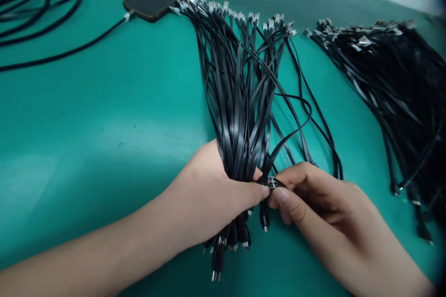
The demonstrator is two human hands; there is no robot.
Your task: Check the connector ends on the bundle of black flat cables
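a cable workshop, going by the teal bench mat (104, 116) heaped with flat black cables (393, 93).

The left hand (212, 192) hides the middle of the flat black cables (240, 102) in its grip.

Flat cables (240, 102): smooth black plastic jacket, slight gloss. Connector tips (216, 276) are bright bare metal. Counter (104, 116) has a smooth teal satin finish; phone (155, 0) is glossy.

Bright diffuse light, pale glare on the teal mat (45, 171), sharp cables (240, 93), dark curved edges
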